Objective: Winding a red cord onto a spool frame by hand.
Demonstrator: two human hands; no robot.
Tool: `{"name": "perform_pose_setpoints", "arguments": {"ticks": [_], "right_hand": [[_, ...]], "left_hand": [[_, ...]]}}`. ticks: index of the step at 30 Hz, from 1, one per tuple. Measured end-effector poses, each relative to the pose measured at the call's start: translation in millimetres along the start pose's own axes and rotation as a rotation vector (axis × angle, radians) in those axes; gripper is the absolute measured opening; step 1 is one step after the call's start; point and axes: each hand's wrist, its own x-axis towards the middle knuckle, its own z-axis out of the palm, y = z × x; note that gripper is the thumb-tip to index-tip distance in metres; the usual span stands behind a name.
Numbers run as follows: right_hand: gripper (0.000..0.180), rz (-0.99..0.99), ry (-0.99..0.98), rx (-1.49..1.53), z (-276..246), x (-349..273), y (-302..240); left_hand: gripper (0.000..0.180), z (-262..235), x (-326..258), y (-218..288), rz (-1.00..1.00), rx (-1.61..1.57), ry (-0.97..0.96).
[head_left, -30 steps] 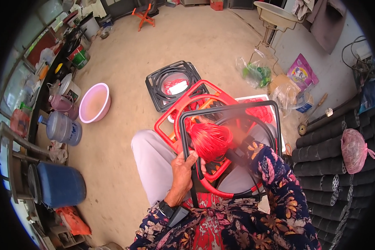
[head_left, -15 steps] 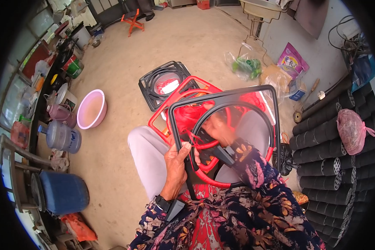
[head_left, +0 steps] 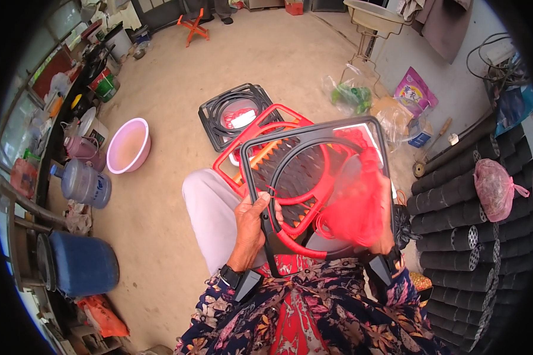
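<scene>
Purple-pink printed pouch [head_left: 416,93] leans on the wall, upper right. Just below it a small blue-white carton [head_left: 421,137]. Clear plastic bag [head_left: 350,94] with green contents on the floor to their left. Pink tied bag [head_left: 493,188] sits on the black cylinder stack [head_left: 479,236], right side.

I see the red bundle of cord [head_left: 356,208] shifted: a second ago it sat near the centre of the black square frame [head_left: 314,133], half a second ago it was out of sight behind the ring, now it is at the frame's 4 o'clock, blurred with motion. The right hand [head_left: 380,228] has gone with it, from the middle to the lower right edge. The frame now tilts with its top edge higher toward 1 o'clock. My view has swung: the pink basin [head_left: 128,145] sits nearer 9 o'clock than before.
</scene>
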Motion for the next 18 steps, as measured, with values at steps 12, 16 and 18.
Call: {"name": "perform_pose_setpoints", "arguments": {"ticks": [12,16,18], "right_hand": [[0.054,0.011,-0.611,0.010,-96,-75,-126],[0.051,-0.264,-0.548,0.022,-126,-118,-176],[0.049,-0.309,-0.496,-0.021,-140,-130,-190]], "left_hand": [[0.009,-43,11,-7,-0.059,-0.066,0.204],[0.009,-50,14,-7,-0.086,-0.082,0.237],[0.015,-48,14,-7,-0.066,-0.092,0.187]]}}
